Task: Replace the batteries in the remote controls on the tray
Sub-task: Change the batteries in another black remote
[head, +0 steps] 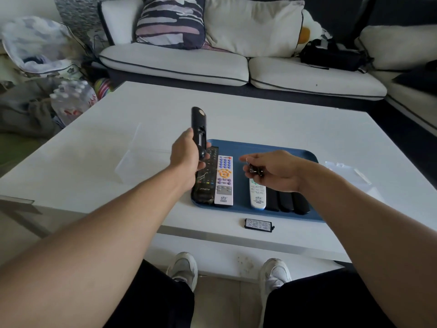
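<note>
Left hand (186, 150) grips black remote (199, 129) above tray (260, 147)'s left edge.

I see a glossy white table (272, 114) carrying a smooth blue plastic tray (279, 150). The black remote (199, 129) I hold looks like matt plastic, and a white remote (224, 181) has coloured rubbery buttons. Behind, the sofa (179, 65) cushions are pale woven cloth.
</note>
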`<state>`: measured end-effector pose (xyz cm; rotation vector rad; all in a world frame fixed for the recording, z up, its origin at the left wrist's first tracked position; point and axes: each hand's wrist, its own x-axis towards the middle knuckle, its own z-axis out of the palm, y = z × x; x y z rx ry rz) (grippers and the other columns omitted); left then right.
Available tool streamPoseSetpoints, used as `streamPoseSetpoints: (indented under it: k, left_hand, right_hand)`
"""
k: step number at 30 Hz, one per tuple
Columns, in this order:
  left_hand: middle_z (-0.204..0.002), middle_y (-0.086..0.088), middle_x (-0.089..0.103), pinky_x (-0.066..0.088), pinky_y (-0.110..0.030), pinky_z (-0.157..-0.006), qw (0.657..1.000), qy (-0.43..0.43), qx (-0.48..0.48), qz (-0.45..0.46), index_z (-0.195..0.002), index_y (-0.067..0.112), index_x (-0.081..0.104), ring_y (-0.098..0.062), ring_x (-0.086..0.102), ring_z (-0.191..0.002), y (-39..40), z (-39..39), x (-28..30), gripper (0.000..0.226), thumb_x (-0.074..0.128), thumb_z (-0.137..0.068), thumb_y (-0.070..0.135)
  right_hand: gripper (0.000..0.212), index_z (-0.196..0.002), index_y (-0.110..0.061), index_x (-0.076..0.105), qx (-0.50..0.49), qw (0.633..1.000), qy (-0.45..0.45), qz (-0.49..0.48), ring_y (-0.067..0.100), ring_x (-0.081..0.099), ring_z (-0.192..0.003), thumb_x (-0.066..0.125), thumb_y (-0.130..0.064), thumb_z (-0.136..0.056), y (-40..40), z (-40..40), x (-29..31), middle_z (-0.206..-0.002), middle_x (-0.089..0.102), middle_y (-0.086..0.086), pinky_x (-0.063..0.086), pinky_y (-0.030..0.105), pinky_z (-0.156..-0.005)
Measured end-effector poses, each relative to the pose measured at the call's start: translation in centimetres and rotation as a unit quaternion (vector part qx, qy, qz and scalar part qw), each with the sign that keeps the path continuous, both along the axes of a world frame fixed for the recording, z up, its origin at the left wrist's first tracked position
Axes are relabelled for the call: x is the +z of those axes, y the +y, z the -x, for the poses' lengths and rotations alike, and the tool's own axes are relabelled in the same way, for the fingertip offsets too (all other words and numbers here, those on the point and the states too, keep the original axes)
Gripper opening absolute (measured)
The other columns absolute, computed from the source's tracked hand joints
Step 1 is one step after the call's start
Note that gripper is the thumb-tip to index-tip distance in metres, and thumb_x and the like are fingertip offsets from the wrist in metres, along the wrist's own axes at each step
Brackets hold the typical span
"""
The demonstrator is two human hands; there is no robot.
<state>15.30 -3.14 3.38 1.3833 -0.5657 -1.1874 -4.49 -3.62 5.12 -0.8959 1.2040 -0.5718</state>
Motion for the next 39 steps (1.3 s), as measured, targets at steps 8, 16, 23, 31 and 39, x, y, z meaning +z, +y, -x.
streamPoseSetpoints:
  k: [8, 16, 23, 31, 39]
  left_hand:
    - [-0.080, -0.005, 0.068, 0.040, -0.025, -0.047, 0.979, -0.127, 0.147, 0.064, -0.088, 0.032, 0.057, -0.019, 0.056, -0.052, 0.0, -5.1, -1.2, 0.025, 0.040, -0.105, 0.037]
    - [-0.086, -0.003, 0.074, 0.057, -0.051, -0.087, 0.965, -0.162, 0.200, 0.047, -0.099, 0.034, 0.061, -0.026, 0.070, -0.083, 0.0, -9.1, -3.1, 0.028, 0.037, -0.095, 0.049]
    - [-0.093, -0.005, 0.075, 0.055, -0.053, -0.091, 0.966, -0.151, 0.208, 0.039, -0.098, 0.036, 0.063, -0.031, 0.071, -0.096, -0.2, -11.1, -4.3, 0.042, 0.035, -0.080, 0.062]
    - [-0.104, -0.003, 0.074, 0.053, -0.052, -0.094, 0.967, -0.155, 0.199, 0.046, -0.110, 0.033, 0.066, -0.028, 0.068, -0.103, -0.3, -11.1, -4.6, 0.051, 0.032, -0.083, 0.060]
    - [-0.105, -0.003, 0.074, 0.052, -0.054, -0.096, 0.968, -0.149, 0.194, 0.056, -0.115, 0.031, 0.067, -0.028, 0.068, -0.106, 0.0, -11.1, -4.6, 0.054, 0.033, -0.083, 0.059]
  right_hand:
    - [0.030, -0.130, 0.000, 0.057, 0.057, 0.998, -0.015, 0.007, 0.023, 0.069, -0.081, 0.050, 0.002, -0.101, -0.7, -4.0, 0.0, -0.094, 0.065, 0.017, 0.058, 0.025, -0.068]
    - [0.014, -0.112, -0.019, 0.063, 0.278, 0.773, 0.387, 0.418, 0.007, 0.058, -0.081, 0.058, -0.017, -0.100, -1.6, -11.8, 0.2, -0.101, 0.065, -0.006, 0.045, 0.016, -0.066]
    - [0.025, -0.112, -0.039, 0.069, 0.395, 0.549, 0.516, 0.526, 0.020, 0.062, -0.092, 0.060, -0.022, -0.097, -4.0, -17.4, -1.6, -0.103, 0.057, -0.005, 0.050, 0.031, -0.076]
    - [0.032, -0.109, -0.024, 0.071, 0.485, 0.402, 0.578, 0.519, 0.025, 0.059, -0.077, 0.061, -0.005, -0.086, -5.4, -19.8, -3.3, -0.102, 0.066, 0.002, 0.045, 0.029, -0.068]
    - [0.018, -0.101, -0.014, 0.070, 0.493, 0.432, 0.577, 0.487, 0.030, 0.062, -0.088, 0.058, -0.009, -0.089, -6.1, -20.5, -3.1, -0.097, 0.068, 0.005, 0.043, 0.031, -0.070]
